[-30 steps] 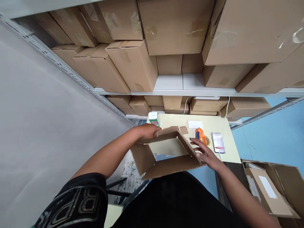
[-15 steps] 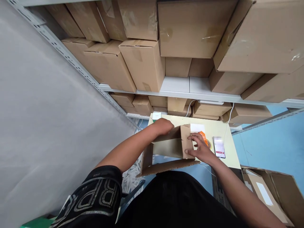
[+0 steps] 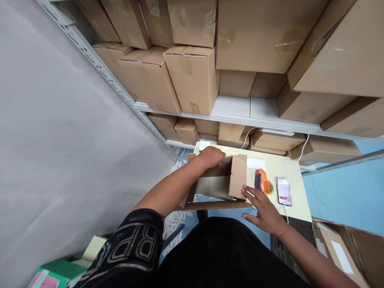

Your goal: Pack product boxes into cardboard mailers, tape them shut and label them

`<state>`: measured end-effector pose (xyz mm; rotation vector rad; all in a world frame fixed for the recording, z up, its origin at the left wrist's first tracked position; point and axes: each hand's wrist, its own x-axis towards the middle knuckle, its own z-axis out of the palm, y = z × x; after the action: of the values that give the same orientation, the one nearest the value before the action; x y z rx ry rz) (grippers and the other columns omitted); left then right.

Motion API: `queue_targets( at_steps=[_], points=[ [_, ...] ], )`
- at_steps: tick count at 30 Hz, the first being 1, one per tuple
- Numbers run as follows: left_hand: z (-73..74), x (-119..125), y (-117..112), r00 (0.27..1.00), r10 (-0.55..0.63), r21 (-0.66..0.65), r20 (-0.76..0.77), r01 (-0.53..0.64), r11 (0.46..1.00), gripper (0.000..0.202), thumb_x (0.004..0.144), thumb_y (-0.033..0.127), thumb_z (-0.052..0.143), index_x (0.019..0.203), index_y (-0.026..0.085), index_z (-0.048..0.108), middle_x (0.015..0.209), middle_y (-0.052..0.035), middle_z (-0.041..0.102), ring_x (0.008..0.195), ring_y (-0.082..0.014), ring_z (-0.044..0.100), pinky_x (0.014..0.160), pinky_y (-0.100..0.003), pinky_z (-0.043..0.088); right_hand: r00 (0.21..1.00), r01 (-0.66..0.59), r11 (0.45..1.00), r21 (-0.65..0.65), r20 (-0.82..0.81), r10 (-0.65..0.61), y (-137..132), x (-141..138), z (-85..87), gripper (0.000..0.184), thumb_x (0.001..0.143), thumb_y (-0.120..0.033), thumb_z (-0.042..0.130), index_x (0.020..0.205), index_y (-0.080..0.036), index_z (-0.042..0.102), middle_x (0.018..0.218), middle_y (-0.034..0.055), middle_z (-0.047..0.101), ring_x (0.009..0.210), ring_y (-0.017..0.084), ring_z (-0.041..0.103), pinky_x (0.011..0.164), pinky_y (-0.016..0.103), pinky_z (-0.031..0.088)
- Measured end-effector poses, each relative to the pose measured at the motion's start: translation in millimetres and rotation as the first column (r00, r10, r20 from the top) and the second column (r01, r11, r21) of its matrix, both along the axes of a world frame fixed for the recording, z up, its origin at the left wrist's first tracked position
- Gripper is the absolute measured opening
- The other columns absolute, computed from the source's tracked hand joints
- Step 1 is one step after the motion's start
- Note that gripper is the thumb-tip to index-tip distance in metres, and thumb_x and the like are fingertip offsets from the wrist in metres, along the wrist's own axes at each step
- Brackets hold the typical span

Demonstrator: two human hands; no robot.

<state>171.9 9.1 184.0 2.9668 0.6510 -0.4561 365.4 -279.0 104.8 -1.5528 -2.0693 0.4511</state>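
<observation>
A small open cardboard box (image 3: 237, 178) stands at the near edge of a pale yellow table (image 3: 288, 210), squared up with both ends open. My left hand (image 3: 211, 156) grips the box's far top edge, fingers curled over it. My right hand (image 3: 262, 208) rests flat beside the box's right wall, fingers spread, fingertips touching the lower corner. An orange tape dispenser (image 3: 263, 181) lies just right of the box, close to my right fingers. A phone (image 3: 283, 192) with a white cable lies further right.
Metal shelving packed with brown cartons (image 3: 192, 72) rises right behind the table. A grey wall (image 3: 60, 152) closes the left side. An open carton (image 3: 345, 252) sits on the blue floor at lower right. A green box (image 3: 57, 272) lies at lower left.
The flattened box has been pushed into a rectangular shape and moved onto the table. My right hand has let go of its right wall and now lies flat beside it.
</observation>
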Motion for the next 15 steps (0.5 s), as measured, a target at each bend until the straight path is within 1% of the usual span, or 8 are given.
queue_targets(
  at_steps=[2,4,7,9,11,13,14,15],
  points=[
    [-1.3,3,0,0.999,0.004,-0.030,0.035,-0.003,1.000,0.033,0.087,0.037,0.075,0.112,0.018,0.073,0.110,-0.0153,0.076,0.104,-0.0317,0.072,0.081,-0.036,0.051,0.996,0.058,0.997,0.046,0.058,-0.061,3,-10,-8.1,0.075,0.092,-0.050,0.070,0.159,-0.029,0.042,0.151,0.0140,0.056,0.133,0.037,0.056,0.108,0.058,0.050],
    [4.0,3,0,0.996,0.009,-0.059,0.090,-0.004,0.998,0.034,0.088,0.041,0.074,0.113,0.018,0.072,0.113,-0.0138,0.076,0.105,-0.0310,0.071,0.085,-0.037,0.052,0.995,0.053,0.996,0.076,0.081,-0.059,8,-14,-13.2,0.067,0.093,-0.042,0.070,0.155,-0.028,0.049,0.145,0.0135,0.061,0.128,0.036,0.059,0.106,0.058,0.051],
    [28.1,-14,1,0.950,0.069,-0.078,0.305,-0.047,0.996,0.034,0.092,0.043,0.069,0.117,0.020,0.071,0.120,-0.0110,0.074,0.114,-0.0294,0.067,0.096,-0.039,0.050,0.993,-0.024,0.996,0.087,0.116,0.014,14,-12,-15.3,0.058,0.094,-0.031,0.067,0.150,-0.027,0.054,0.146,0.0122,0.061,0.127,0.035,0.058,0.105,0.058,0.051],
    [48.9,-45,0,0.838,0.183,-0.107,0.513,-0.149,0.983,0.032,0.097,0.043,0.063,0.120,0.022,0.069,0.124,-0.0084,0.072,0.118,-0.0269,0.065,0.101,-0.039,0.049,0.991,-0.045,0.995,0.086,0.126,0.034,15,-9,-15.8,0.054,0.094,-0.028,0.065,0.147,-0.026,0.056,0.148,0.0120,0.060,0.128,0.035,0.058,0.105,0.058,0.052],
    [62.8,-92,-6,0.667,0.333,-0.183,0.667,-0.287,0.940,0.032,0.102,0.046,0.054,0.119,0.023,0.069,0.121,-0.0062,0.073,0.115,-0.0237,0.065,0.100,-0.037,0.050,0.992,-0.034,0.995,0.093,0.120,0.023,14,-8,-17.1,0.051,0.096,-0.029,0.064,0.146,-0.025,0.057,0.148,0.0124,0.060,0.130,0.034,0.058,0.106,0.057,0.052],
    [61.4,-144,-20,0.482,0.442,-0.261,0.757,-0.397,0.880,0.036,0.104,0.050,0.049,0.112,0.022,0.070,0.118,-0.0071,0.073,0.115,-0.0237,0.066,0.104,-0.038,0.050,0.994,-0.014,0.995,0.104,0.112,0.002,11,-9,-18.7,0.048,0.097,-0.030,0.063,0.145,-0.025,0.057,0.148,0.0127,0.059,0.131,0.034,0.057,0.107,0.056,0.052],
    [54.1,-168,-30,0.400,0.489,-0.309,0.776,-0.435,0.846,0.039,0.105,0.052,0.046,0.111,0.021,0.070,0.119,-0.0084,0.073,0.116,-0.0244,0.066,0.106,-0.040,0.049,0.994,-0.002,0.994,0.109,0.111,-0.010,9,-10,-19.3,0.048,0.098,-0.031,0.063,0.145,-0.025,0.057,0.147,0.0127,0.060,0.131,0.033,0.057,0.107,0.056,0.053],
    [43.0,-189,-42,0.367,0.537,-0.375,0.760,-0.428,0.823,0.044,0.105,0.054,0.043,0.114,0.020,0.069,0.125,-0.0101,0.071,0.121,-0.0256,0.064,0.110,-0.042,0.047,0.994,0.012,0.993,0.113,0.111,-0.025,8,-11,-19.6,0.047,0.099,-0.032,0.063,0.144,-0.025,0.057,0.146,0.0128,0.060,0.130,0.033,0.058,0.106,0.056,0.053]
  ],
)
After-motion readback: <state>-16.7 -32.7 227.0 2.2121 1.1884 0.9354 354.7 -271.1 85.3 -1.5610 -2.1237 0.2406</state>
